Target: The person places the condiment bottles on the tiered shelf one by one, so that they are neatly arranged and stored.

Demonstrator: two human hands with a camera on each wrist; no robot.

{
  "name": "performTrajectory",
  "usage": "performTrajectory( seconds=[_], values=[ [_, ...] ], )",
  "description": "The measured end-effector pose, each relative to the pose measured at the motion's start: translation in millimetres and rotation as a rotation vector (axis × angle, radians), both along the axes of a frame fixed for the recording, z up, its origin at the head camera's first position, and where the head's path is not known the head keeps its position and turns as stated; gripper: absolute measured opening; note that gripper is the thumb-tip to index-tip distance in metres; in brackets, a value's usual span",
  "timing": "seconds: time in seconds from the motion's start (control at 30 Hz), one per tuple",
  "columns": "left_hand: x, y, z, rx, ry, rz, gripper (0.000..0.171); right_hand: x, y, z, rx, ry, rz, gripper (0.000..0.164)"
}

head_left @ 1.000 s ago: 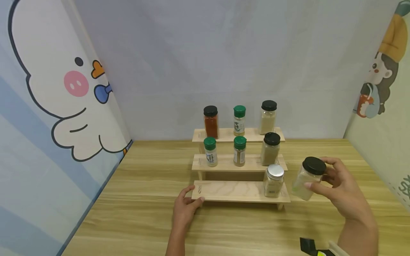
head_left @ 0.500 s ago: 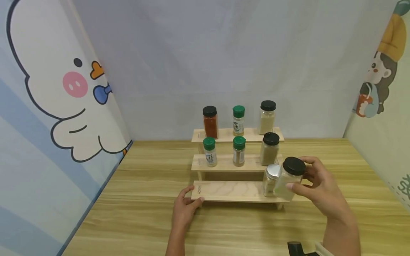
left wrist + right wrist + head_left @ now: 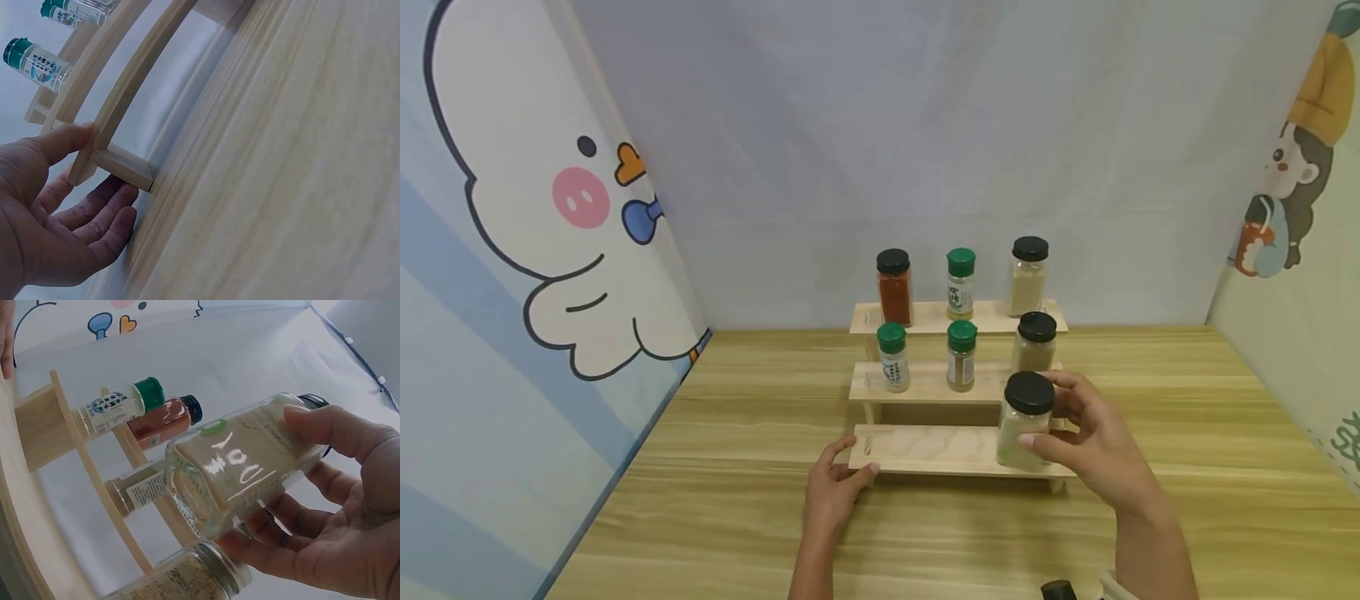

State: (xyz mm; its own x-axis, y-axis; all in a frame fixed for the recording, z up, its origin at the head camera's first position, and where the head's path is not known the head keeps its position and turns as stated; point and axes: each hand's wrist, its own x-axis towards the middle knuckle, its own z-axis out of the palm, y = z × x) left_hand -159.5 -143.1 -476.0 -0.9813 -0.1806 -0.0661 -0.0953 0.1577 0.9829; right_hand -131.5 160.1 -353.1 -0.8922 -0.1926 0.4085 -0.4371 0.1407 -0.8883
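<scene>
A three-tier wooden spice rack (image 3: 936, 447) stands on the table. My left hand (image 3: 831, 498) pinches the left end of its lowest shelf, thumb at the front edge and fingers around the end, as the left wrist view shows. My right hand (image 3: 1097, 450) holds a clear spice jar (image 3: 231, 459) of pale powder with a black lid, thumb on one side and fingers on the other. In the head view the jar overlaps the right part of the lowest shelf and hides the silver-lidded jar (image 3: 187, 575) there. In the right wrist view that jar is close beside the held one.
On the top shelf are a red spice jar (image 3: 895, 298), a green-capped shaker (image 3: 960, 287) and a black-lidded jar (image 3: 1027, 283). The middle shelf bears two green-capped shakers (image 3: 894, 367) and another black-lidded jar (image 3: 1035, 346). Behind the rack hangs a pale curtain (image 3: 880, 150).
My right hand has carried the black-lidded jar leftward, from beside the rack to over the lowest shelf, covering the silver-lidded jar. My left hand has stayed at the rack's left end.
</scene>
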Motion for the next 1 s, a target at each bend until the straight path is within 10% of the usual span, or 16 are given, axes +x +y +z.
performTrajectory(
  seconds=[1.0],
  values=[
    [-1.2,0,-1.6,0.004,0.017,0.001,0.057,-25.5,-60,-47.1,-0.103,-0.016,-0.015,0.058]
  ],
)
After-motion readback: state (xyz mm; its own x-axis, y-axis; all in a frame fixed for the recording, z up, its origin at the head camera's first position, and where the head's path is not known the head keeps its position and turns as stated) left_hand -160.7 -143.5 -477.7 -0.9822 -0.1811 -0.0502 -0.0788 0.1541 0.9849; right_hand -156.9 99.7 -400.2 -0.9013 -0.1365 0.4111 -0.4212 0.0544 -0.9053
